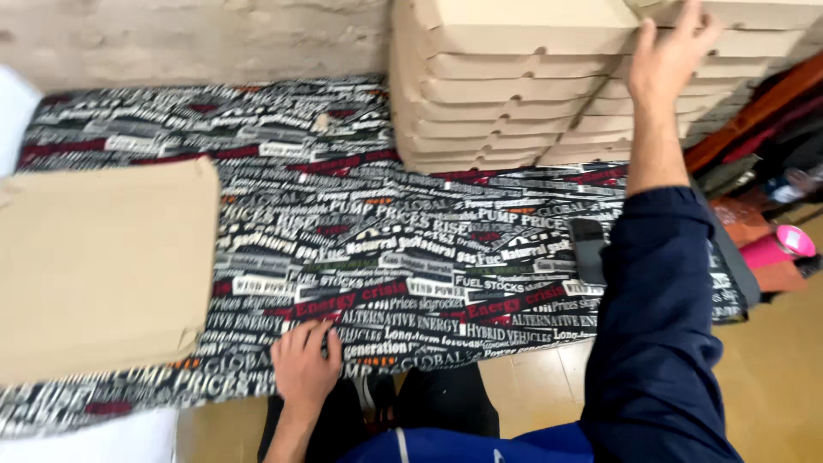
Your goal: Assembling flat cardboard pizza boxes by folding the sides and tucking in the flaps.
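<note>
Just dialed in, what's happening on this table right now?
A person reaches the right hand up to a tall stack of folded cardboard boxes against the wall, fingers on the top ones. The left hand rests flat on the near edge of the printed cloth covering the surface. A flat cardboard sheet lies to the left, and a dark phone lies beside the right sleeve.

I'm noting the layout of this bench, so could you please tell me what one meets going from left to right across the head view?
Flat cardboard sheet → left hand pressed on the printed cloth → stack of folded cardboard boxes → dark phone → right hand on the stack → pink cup.
</note>
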